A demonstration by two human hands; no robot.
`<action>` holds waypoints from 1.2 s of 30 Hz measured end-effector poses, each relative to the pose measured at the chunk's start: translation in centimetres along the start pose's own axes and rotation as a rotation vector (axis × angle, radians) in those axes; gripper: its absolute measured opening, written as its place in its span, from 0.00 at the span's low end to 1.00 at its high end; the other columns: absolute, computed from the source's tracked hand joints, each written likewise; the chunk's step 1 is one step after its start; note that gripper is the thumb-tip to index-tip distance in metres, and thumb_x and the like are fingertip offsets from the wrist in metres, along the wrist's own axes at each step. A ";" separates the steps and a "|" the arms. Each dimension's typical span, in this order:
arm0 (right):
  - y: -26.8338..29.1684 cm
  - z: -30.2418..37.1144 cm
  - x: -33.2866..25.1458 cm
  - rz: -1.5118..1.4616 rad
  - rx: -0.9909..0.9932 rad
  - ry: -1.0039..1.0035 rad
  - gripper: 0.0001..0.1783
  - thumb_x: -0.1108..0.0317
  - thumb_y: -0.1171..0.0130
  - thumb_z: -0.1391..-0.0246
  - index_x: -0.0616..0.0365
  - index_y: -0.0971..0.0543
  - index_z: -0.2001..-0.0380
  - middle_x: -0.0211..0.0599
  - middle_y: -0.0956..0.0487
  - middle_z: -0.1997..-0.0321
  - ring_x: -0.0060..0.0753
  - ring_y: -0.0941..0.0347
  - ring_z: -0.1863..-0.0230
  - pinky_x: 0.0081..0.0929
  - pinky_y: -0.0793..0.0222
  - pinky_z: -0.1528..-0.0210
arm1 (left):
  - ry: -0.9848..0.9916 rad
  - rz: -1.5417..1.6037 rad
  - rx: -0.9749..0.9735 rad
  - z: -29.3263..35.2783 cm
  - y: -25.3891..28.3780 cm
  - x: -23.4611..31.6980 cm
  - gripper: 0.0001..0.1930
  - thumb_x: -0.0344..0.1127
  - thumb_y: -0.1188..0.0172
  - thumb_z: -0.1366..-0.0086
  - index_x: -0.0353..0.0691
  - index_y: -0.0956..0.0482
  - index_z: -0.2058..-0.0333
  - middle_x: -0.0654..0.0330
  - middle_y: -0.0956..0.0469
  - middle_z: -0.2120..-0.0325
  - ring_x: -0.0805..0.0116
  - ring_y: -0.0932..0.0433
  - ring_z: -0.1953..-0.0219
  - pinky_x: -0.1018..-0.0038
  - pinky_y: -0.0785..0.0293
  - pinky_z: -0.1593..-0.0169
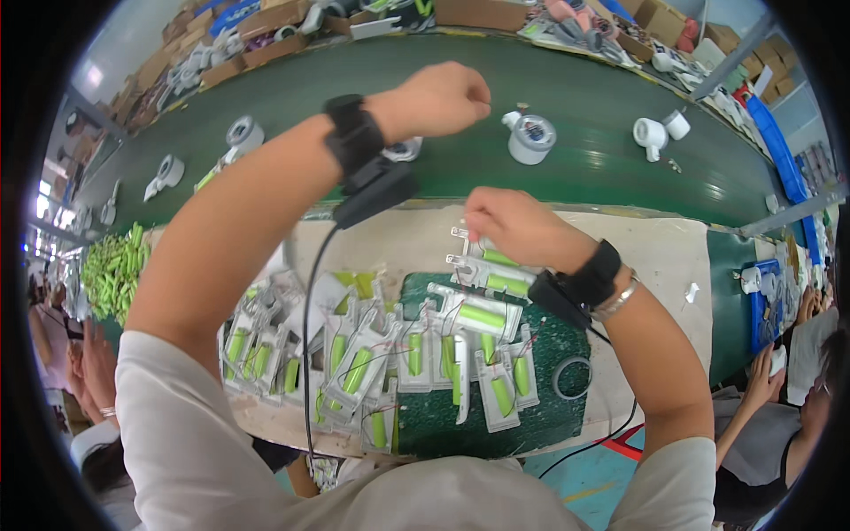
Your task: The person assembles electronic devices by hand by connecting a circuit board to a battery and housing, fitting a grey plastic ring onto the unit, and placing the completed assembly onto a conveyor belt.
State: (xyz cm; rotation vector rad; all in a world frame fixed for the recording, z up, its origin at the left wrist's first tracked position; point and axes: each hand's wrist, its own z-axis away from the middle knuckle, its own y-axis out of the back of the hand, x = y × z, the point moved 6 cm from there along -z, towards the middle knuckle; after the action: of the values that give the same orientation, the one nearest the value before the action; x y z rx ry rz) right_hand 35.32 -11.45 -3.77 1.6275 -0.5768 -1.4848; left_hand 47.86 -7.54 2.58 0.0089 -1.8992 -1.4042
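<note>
Curling our right hand [518,228] over the uppermost casing [500,257] on the desk [664,354], we seem to be setting it down or picking it up; our left hand [436,99] curls above the belt [593,168]. We cannot tell whether either grips anything. The next move likely calls for a steady pinch.

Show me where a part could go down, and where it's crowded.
Room: pale bench top right of the right forearm, around a small white scrap. Also green belt between the round unit and white parts to its right. Crowded: the bench's left and middle, under housings with green cylinders.
</note>
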 end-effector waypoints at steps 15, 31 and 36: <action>6.0 10.8 6.2 -0.516 0.396 -0.240 0.06 0.73 0.50 0.50 0.63 0.31 0.69 0.35 0.29 0.74 0.24 0.34 0.72 0.19 0.37 0.68 | 0.190 -0.117 -0.128 -13.6 -10.7 -6.0 0.15 0.40 0.39 0.53 0.30 0.24 0.83 0.53 0.25 0.83 0.68 0.25 0.79 0.74 0.30 0.75; 7.8 14.8 5.4 -0.895 0.569 -0.130 0.03 0.74 0.50 0.49 0.62 0.29 0.70 0.27 0.28 0.69 0.16 0.35 0.66 0.15 0.38 0.61 | -0.004 0.792 -0.522 0.6 -6.9 9.4 0.09 0.35 0.53 0.38 0.37 0.32 0.64 0.62 0.26 0.75 0.80 0.28 0.79 0.85 0.35 0.74; 7.5 14.3 3.9 -0.669 0.596 -0.136 0.04 0.72 0.51 0.48 0.62 0.30 0.70 0.27 0.29 0.70 0.15 0.35 0.66 0.15 0.39 0.62 | 0.037 0.931 -0.570 3.9 -8.4 10.1 0.07 0.34 0.53 0.38 0.37 0.34 0.65 0.60 0.25 0.73 0.77 0.26 0.76 0.85 0.35 0.73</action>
State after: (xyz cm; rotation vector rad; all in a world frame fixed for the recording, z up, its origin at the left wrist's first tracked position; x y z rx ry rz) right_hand 23.80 -22.47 0.82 2.3490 -0.6189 -2.0451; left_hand 34.96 -11.94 0.93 -0.9796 -1.1243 -1.1749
